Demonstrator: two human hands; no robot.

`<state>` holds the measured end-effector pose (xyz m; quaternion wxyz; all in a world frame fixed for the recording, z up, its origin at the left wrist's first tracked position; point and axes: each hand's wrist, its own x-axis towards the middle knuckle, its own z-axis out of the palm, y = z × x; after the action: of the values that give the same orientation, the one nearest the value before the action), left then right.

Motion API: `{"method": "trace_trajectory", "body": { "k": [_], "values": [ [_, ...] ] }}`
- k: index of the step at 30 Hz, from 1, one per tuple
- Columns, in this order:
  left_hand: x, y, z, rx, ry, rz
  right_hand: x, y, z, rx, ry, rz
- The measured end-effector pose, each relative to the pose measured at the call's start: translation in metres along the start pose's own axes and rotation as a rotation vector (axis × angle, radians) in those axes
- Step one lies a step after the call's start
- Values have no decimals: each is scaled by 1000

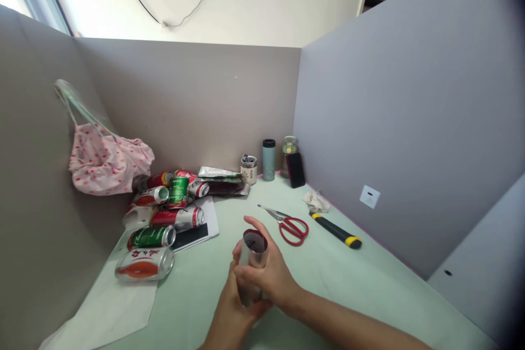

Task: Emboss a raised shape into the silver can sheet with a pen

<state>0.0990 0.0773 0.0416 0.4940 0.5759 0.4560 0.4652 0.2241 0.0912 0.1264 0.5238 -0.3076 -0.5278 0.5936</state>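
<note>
A curled silver metal sheet (252, 254), shaped like an open-topped tube, stands roughly upright between my hands above the table. Its outside is shiny and its inside looks dark and reddish. My left hand (235, 295) wraps its lower part from the left and below. Around the right side and upper part closes my right hand (270, 268), thumb across the front and index finger raised near the rim. My fingers partly cover the sheet's lower end. Beyond my right hand lie red-handled scissors (293, 229), blades pointing up-left, and a black-and-yellow utility knife (335, 229).
Several drink cans (145, 264) are piled at the left on papers (211, 219). Along the back stand a pen holder (249, 170), a blue tumbler (268, 161), a glass jar (289, 145) and a phone (295, 169). Crumpled tissue (316, 202) lies by the right partition (394, 120).
</note>
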Motion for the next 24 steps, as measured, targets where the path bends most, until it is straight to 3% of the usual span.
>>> {"method": "trace_trajectory", "body": {
  "k": [7,14,24],
  "values": [
    [1,6,-5,31,-41,3,5,9,-7,147,-103,-22],
    [3,4,-26,35,-223,-27,14,4,-13,249,-145,94],
    [5,-11,-7,-11,-53,54,5,3,-6,-6,-52,-1]
  ]
}}
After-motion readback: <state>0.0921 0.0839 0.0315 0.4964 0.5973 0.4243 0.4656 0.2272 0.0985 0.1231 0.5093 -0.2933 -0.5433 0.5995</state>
